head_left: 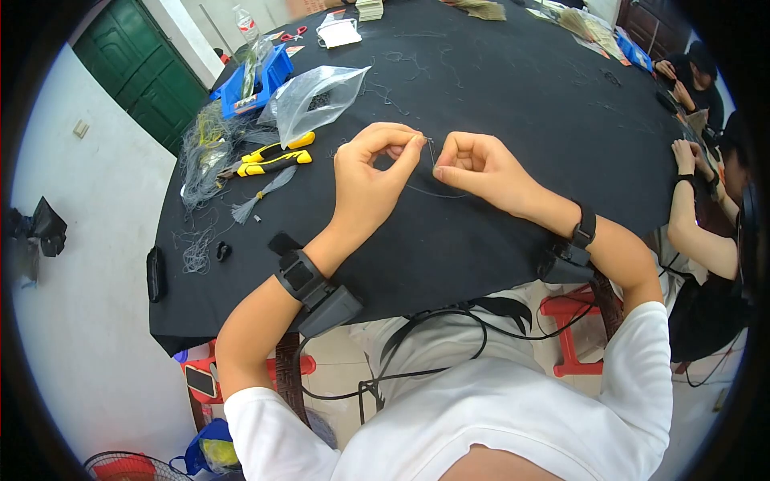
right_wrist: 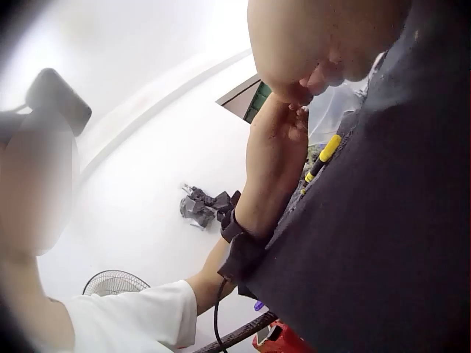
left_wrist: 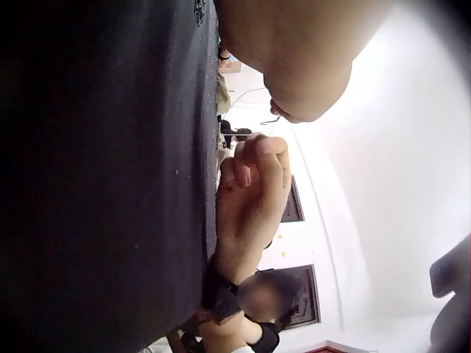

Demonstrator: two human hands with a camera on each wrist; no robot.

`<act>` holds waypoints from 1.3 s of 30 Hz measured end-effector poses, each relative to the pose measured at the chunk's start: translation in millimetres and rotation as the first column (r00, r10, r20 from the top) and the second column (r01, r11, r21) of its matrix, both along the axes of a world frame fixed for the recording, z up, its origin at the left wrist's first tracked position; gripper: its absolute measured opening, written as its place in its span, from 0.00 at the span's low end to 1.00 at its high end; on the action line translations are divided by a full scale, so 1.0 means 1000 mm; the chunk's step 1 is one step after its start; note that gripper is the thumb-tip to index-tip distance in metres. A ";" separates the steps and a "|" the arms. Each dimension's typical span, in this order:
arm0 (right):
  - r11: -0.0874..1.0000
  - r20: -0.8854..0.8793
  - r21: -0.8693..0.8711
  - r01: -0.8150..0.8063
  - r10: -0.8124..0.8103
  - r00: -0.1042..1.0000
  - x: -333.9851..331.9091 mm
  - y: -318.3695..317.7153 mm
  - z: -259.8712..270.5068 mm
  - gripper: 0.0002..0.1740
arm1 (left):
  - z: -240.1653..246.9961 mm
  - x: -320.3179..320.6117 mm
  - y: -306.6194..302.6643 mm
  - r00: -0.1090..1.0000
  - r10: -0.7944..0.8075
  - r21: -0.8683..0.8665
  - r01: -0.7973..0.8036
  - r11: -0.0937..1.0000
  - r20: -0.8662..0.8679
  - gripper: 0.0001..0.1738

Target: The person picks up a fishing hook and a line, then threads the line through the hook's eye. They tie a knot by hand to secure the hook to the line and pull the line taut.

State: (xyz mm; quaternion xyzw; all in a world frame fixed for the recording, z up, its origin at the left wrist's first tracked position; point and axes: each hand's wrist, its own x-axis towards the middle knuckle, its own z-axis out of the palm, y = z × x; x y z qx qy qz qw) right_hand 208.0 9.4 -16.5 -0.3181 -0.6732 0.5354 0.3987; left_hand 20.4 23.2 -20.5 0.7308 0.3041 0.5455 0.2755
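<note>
Over the black table cloth (head_left: 513, 88) my two hands meet close together. My left hand (head_left: 377, 164) pinches the end of a thin thread (head_left: 433, 193) between thumb and forefinger. My right hand (head_left: 475, 164) has its fingers curled and pinches the same thread just to the right; a short thin piece stands up between the two pinches. The thread sags in a loop onto the cloth below the hands. In the left wrist view the right hand (left_wrist: 254, 191) shows as a fist by the table edge. The right wrist view shows the left hand (right_wrist: 278, 143) raised, its fingertips hidden.
Yellow-and-black pliers (head_left: 273, 157) lie left of the hands, beside a clear plastic bag (head_left: 314, 98), a blue tray (head_left: 258, 78), tangled grey threads (head_left: 204, 156) and a small tassel (head_left: 258, 196). Another person's arms (head_left: 702, 224) work at the right edge. A red stool (head_left: 571, 337) stands below.
</note>
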 end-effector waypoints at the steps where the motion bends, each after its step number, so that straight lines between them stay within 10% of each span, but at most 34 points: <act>1: 0.996 0.063 0.092 0.007 -0.013 0.998 0.001 -0.002 0.002 0.05 | 0.000 0.000 -0.001 0.999 0.025 0.002 -0.025 1.000 -0.020 0.05; 7: 0.810 0.143 0.566 0.155 -0.281 0.949 0.004 -0.011 0.019 0.04 | 0.004 0.006 -0.004 0.996 -0.006 0.090 0.014 0.996 -0.086 0.03; 12: 0.763 0.095 0.606 0.223 -0.348 0.932 0.011 -0.001 0.021 0.05 | 0.007 0.008 -0.009 0.986 -0.095 0.093 0.109 0.990 -0.139 0.03; 23: 0.984 0.001 -0.177 0.023 -0.023 1.000 0.006 -0.002 0.006 0.06 | 0.005 0.005 -0.003 0.996 -0.093 0.070 0.092 0.993 0.011 0.04; 33: 0.792 0.184 0.595 0.135 -0.298 0.937 0.002 -0.015 0.018 0.05 | 0.002 0.001 -0.001 0.977 -0.066 0.044 0.076 0.996 -0.202 0.05; 39: 0.837 0.178 0.501 0.217 -0.345 0.922 0.015 0.000 0.022 0.05 | 0.012 0.004 -0.009 0.953 -0.126 0.143 0.170 0.975 -0.276 0.05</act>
